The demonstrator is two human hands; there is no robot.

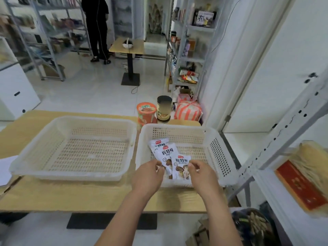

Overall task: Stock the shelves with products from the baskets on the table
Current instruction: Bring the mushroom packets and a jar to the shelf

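I see left hand [148,174] pinching a rear packet [166,153], right hand [201,174] pinching the front packet [181,165], both inside the right basket [177,126]. Second basket [74,118] left of it, orange cup [146,112] and tan cup [164,108] behind, shelf post [284,132] right.

The lower ends of the packets [167,153] in the right basket [220,157] are hidden behind the left hand [148,176] and right hand [202,174] pinching them; the farthest of the 3 is largely covered by the 2 in front. A person [96,27] standing far left is cut off at the shoulders by the top edge. Goods on the far left shelves [44,23] are blurred beyond reading, the label on the jar [164,108] is smeared, and a blurred pack [308,167] at near right runs off the right edge.
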